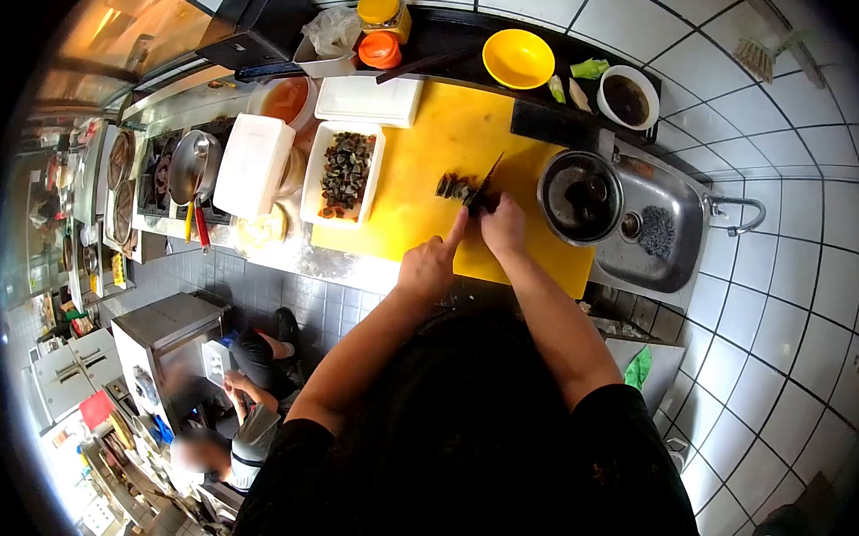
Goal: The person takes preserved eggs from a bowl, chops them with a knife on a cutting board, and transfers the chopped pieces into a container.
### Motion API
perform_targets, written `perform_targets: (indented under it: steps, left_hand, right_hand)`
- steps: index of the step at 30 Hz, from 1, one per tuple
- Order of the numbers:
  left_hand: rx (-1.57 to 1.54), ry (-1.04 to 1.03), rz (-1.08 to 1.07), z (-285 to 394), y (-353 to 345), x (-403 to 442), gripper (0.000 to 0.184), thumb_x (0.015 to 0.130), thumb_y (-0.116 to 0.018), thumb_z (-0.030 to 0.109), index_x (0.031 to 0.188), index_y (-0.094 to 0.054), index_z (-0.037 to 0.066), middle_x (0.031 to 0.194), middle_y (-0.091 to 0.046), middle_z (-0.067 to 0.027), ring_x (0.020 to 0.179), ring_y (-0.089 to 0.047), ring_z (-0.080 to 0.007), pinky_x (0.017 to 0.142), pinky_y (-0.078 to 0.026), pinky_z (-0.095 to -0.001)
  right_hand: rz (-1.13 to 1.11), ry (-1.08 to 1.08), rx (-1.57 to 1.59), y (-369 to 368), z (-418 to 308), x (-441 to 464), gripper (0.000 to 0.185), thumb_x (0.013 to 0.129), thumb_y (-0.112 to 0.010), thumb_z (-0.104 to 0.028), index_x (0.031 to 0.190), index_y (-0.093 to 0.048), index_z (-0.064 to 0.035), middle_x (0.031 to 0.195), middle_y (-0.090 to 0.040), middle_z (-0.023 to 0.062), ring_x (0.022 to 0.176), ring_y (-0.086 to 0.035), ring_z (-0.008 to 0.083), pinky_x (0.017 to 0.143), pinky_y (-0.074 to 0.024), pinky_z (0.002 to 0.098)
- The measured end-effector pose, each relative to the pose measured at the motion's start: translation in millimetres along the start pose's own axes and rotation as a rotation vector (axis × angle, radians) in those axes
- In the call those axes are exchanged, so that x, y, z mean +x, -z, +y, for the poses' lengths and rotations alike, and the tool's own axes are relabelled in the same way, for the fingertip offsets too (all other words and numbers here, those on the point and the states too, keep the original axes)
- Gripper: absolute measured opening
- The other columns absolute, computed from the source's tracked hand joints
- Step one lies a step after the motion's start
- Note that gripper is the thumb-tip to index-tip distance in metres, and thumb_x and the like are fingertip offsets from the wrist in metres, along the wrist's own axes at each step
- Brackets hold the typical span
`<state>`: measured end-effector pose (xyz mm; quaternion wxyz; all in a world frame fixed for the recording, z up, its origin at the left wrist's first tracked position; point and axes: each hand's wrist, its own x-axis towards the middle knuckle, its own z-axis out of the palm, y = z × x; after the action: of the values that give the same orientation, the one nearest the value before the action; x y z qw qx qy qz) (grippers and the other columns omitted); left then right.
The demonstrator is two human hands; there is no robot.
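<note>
Yellow cutting board (432,163) bears dark sliced food (451,186) near its centre; right hand (501,227) grips a knife (492,172) beside it; left hand (430,266) extends its forefinger there (any pinch cannot be determined).

Smooth plastic cutting board (419,172)

Knife (493,172) over yellow board (412,171)
I see the right hand (502,225) grip it beside dark slices (454,186); left hand (430,266) near.
</note>
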<state>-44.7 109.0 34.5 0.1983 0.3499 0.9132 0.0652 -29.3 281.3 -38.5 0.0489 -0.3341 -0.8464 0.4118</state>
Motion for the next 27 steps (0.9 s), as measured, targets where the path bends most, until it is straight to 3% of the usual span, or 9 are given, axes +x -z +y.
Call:
perform_targets:
  steps: [5,13,19,22,27]
  left_hand:
    - [-0.034,0.009,0.014,-5.3,0.8,3.3,0.097,0.085,-0.061,0.007,0.167,-0.013,0.025,0.080,-0.067,-0.0168,0.067,-0.069,-0.0334,0.065,-0.059,-0.0465]
    - [-0.073,-0.019,0.035,3.9,17.2,-5.5,0.093,0.087,-0.058,0.006,0.167,-0.016,0.024,0.079,-0.066,-0.0168,0.066,-0.068,-0.0334,0.064,-0.058,-0.0474]
    - [-0.089,-0.021,-0.011,7.1,10.3,-1.2,0.093,0.086,-0.057,0.005,0.167,-0.015,0.023,0.082,-0.067,-0.0179,0.068,-0.069,-0.0347,0.065,-0.058,-0.0470]
    - [-0.057,-0.017,-0.036,6.0,3.0,3.7,0.092,0.086,-0.057,0.005,0.167,-0.016,0.022,0.083,-0.068,-0.0181,0.069,-0.069,-0.0351,0.066,-0.058,-0.0469]
    - [-0.100,-0.014,0.005,-8.9,-2.0,7.7,0.091,0.087,-0.057,0.006,0.167,-0.016,0.021,0.078,-0.067,-0.0170,0.068,-0.069,-0.0349,0.067,-0.058,-0.0478]
  right_hand:
    - [0.043,-0.011,0.044,-23.2,30.1,9.5,0.025,0.085,-0.078,-0.020,0.099,-0.071,0.0005,0.096,-0.075,0.0203,0.093,-0.072,0.0397,0.082,-0.0557,0.0459]
    - [0.006,-0.011,0.067,3.0,3.2,-2.7,0.023,0.087,-0.077,-0.019,0.098,-0.072,0.0001,0.091,-0.075,0.0203,0.091,-0.073,0.0385,0.080,-0.0567,0.0454]
    - [-0.010,0.148,0.060,5.3,7.6,-1.7,0.022,0.086,-0.074,-0.016,0.101,-0.069,0.0012,0.097,-0.073,0.0230,0.095,-0.070,0.0420,0.083,-0.0560,0.0464]
    - [-0.059,-0.005,-0.084,19.7,-12.7,-4.4,0.026,0.086,-0.072,-0.014,0.107,-0.069,0.0019,0.102,-0.072,0.0242,0.100,-0.069,0.0431,0.087,-0.0551,0.0471]
    - [-0.056,-0.018,-0.058,16.8,7.0,2.3,0.030,0.087,-0.070,-0.009,0.114,-0.067,0.0021,0.108,-0.071,0.0262,0.104,-0.067,0.0448,0.091,-0.0543,0.0483]
